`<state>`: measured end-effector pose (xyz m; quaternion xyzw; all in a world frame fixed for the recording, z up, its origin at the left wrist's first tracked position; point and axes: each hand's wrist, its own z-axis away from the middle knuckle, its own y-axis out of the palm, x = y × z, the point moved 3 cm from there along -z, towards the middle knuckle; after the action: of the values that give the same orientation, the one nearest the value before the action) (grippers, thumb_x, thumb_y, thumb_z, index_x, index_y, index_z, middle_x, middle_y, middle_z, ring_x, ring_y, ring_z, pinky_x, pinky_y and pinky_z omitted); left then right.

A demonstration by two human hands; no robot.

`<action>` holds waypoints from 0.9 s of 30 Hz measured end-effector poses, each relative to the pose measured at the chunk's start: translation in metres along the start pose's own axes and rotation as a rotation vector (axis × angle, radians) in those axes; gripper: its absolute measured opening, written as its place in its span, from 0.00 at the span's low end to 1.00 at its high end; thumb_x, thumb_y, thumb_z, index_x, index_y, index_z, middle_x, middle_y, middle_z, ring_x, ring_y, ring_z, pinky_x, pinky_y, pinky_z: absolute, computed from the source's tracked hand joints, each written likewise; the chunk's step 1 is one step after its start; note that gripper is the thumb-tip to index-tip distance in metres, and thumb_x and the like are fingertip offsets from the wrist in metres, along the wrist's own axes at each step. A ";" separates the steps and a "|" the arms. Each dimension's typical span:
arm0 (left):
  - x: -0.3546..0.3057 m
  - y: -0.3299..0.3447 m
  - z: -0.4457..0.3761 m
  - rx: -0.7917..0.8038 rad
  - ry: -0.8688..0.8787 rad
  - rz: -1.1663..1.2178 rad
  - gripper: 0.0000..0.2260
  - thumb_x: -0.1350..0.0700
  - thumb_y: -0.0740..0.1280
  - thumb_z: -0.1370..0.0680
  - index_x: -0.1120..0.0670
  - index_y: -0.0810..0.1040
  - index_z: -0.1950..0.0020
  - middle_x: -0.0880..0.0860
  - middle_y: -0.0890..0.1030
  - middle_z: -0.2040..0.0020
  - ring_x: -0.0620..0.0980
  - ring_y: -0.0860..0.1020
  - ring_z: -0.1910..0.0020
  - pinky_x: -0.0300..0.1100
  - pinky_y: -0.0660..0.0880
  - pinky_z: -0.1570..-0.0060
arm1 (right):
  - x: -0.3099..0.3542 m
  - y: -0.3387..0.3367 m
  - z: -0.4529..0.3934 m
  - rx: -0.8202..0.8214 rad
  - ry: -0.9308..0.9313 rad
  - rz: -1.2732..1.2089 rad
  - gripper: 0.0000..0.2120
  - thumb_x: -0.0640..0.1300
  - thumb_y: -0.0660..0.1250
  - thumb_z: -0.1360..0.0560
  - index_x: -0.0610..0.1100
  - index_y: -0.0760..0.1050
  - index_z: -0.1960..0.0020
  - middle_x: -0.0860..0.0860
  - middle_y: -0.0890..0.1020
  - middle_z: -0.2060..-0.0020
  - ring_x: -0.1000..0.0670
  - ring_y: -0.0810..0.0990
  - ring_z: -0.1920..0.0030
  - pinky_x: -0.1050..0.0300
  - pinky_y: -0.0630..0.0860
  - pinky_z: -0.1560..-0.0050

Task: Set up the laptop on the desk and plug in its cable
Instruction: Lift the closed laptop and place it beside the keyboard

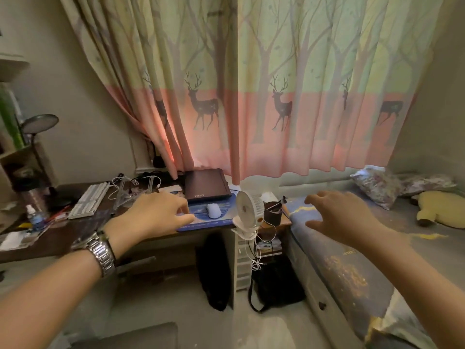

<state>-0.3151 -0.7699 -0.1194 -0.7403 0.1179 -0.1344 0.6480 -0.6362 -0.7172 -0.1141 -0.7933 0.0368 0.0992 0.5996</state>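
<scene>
A closed dark laptop (206,183) lies flat at the back of the brown desk (63,241), just under the curtain hem. My left hand (156,214), with a metal watch on the wrist, hovers over the blue mouse pad (221,219) in front of the laptop, fingers apart and holding nothing. My right hand (339,215) is stretched out over the bed edge to the right of the desk, fingers spread and empty. Thin white cables (120,182) lie tangled at the back of the desk; which one belongs to the laptop I cannot tell.
A white mouse (214,210) sits on the pad. A white keyboard (89,200) lies at the left among clutter and a desk lamp (39,124). A clip-on fan (247,212) and dark cup (274,212) stand at the desk's right end. The bed (352,273) runs along the right; bags lie under the desk.
</scene>
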 end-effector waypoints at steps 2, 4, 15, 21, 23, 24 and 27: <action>-0.006 0.005 -0.008 0.034 -0.044 -0.003 0.16 0.36 0.59 0.27 0.42 0.78 0.48 0.45 0.81 0.48 0.46 0.78 0.52 0.45 0.75 0.55 | -0.014 0.007 -0.016 -0.004 -0.035 -0.009 0.20 0.56 0.63 0.27 0.50 0.71 0.38 0.50 0.78 0.41 0.46 0.77 0.42 0.52 0.72 0.47; -0.004 0.008 -0.014 0.049 -0.089 -0.007 0.17 0.35 0.59 0.27 0.42 0.79 0.48 0.45 0.82 0.48 0.46 0.78 0.52 0.45 0.75 0.54 | -0.021 0.014 -0.032 -0.029 -0.060 -0.027 0.19 0.57 0.63 0.27 0.50 0.72 0.40 0.50 0.79 0.42 0.46 0.77 0.43 0.52 0.73 0.49; 0.044 0.043 -0.079 0.070 -0.206 -0.072 0.18 0.35 0.59 0.27 0.44 0.78 0.47 0.45 0.81 0.49 0.45 0.75 0.56 0.42 0.68 0.64 | 0.009 0.093 -0.127 -0.006 -0.137 -0.100 0.21 0.58 0.64 0.28 0.50 0.72 0.39 0.50 0.79 0.44 0.46 0.77 0.43 0.51 0.71 0.47; 0.093 0.068 -0.136 0.097 -0.196 -0.012 0.18 0.35 0.60 0.27 0.44 0.78 0.45 0.46 0.81 0.45 0.46 0.78 0.50 0.48 0.77 0.51 | 0.047 0.120 -0.192 -0.018 -0.142 -0.152 0.20 0.56 0.64 0.28 0.50 0.71 0.39 0.50 0.79 0.45 0.45 0.76 0.43 0.51 0.71 0.48; 0.108 0.070 -0.152 0.100 -0.187 -0.027 0.18 0.35 0.59 0.27 0.43 0.78 0.46 0.46 0.81 0.47 0.46 0.78 0.51 0.49 0.78 0.51 | 0.054 0.124 -0.209 -0.026 -0.142 -0.161 0.20 0.56 0.64 0.28 0.50 0.71 0.39 0.49 0.79 0.44 0.45 0.77 0.44 0.51 0.71 0.49; 0.116 0.070 -0.161 0.094 -0.184 -0.026 0.18 0.35 0.59 0.27 0.43 0.78 0.47 0.46 0.81 0.48 0.47 0.78 0.52 0.49 0.78 0.51 | 0.056 0.126 -0.218 -0.024 -0.137 -0.160 0.20 0.56 0.64 0.28 0.50 0.71 0.39 0.49 0.79 0.44 0.45 0.77 0.44 0.52 0.71 0.49; 0.138 0.072 -0.185 0.072 -0.176 -0.008 0.17 0.35 0.59 0.27 0.43 0.78 0.49 0.46 0.82 0.50 0.46 0.78 0.54 0.49 0.78 0.54 | 0.057 0.129 -0.243 -0.032 -0.125 -0.156 0.17 0.55 0.65 0.28 0.49 0.72 0.43 0.49 0.80 0.48 0.45 0.77 0.45 0.53 0.68 0.55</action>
<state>-0.2506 -0.9989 -0.1615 -0.7260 0.0525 -0.0756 0.6815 -0.5759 -0.9826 -0.1836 -0.7956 -0.0639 0.1021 0.5938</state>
